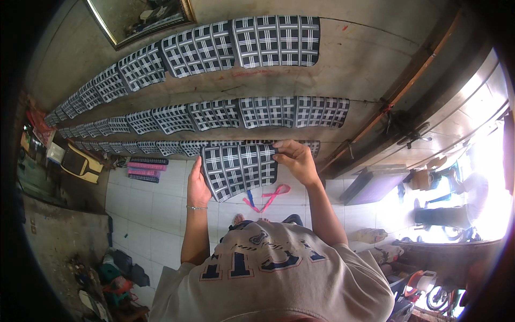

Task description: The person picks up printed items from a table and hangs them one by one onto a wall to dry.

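Note:
My left hand (199,182) grips the left edge of a black, grey and white checked cloth piece (238,170), its fingers mostly behind it. My right hand (289,158) pinches the same piece near its top right corner. The piece is spread between my hands in front of the lowest of three rows of similar checked pieces hanging along the wall, the top row (276,42), middle row (266,112) and bottom row (163,147). Pink and blue strips (268,201) lie on the tiled floor below it.
Folded pink and dark checked stacks (147,170) lie at left, near a yellow-and-black object (80,163). A framed mirror (139,19) hangs above. A purplish board (370,190) leans at right, near a person (450,204) in the bright doorway. Assorted objects (115,279) crowd the lower left.

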Motion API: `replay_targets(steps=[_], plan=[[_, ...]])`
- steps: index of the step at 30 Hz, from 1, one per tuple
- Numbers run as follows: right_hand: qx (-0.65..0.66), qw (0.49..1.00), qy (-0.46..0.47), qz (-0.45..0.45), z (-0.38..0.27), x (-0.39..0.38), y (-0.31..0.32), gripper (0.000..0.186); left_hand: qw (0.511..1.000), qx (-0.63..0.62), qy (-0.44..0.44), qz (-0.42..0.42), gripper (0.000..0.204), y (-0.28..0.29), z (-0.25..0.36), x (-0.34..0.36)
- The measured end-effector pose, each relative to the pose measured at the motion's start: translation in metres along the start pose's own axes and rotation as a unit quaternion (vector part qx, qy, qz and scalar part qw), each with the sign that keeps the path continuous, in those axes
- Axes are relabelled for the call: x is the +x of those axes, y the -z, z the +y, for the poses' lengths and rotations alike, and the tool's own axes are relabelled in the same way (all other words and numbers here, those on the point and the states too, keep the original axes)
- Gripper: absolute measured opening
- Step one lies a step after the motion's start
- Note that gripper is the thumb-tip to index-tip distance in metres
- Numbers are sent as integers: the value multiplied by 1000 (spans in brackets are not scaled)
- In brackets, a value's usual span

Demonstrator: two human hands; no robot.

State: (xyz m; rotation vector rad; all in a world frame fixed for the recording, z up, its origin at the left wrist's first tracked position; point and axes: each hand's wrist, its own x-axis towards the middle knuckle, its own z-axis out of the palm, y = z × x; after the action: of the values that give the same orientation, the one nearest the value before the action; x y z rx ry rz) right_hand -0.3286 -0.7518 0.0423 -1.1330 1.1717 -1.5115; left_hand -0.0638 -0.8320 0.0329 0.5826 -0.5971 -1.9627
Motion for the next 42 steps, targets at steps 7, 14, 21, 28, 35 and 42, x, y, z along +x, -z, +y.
replay_targets(steps=[7, 14, 21, 28, 35, 42], plan=[[-132, 991, 4, 17, 0, -2, -9, 18, 996, 76, -35, -31, 45, 10, -8, -11], [-241, 967, -1, -87, -91, 10, 20, 12, 983, -105, 77, -131, 53, 71, -35, -8], [-260, 933, 197, 152, -235, 12, 107, 13, 989, -16, 149, 17, 57, 148, -76, -7], [-146, 920, 318, 176, -293, 50, 161, 16, 971, 44, 221, 82, 62, 223, -123, -27], [-123, 945, 236, 191, -258, 94, 211, 25, 934, 140, 282, 169, 63, 272, -159, -48], [-80, 948, 234, 201, -255, 99, 197, 32, 918, 251, 260, 163, 57, 302, -179, -89]])
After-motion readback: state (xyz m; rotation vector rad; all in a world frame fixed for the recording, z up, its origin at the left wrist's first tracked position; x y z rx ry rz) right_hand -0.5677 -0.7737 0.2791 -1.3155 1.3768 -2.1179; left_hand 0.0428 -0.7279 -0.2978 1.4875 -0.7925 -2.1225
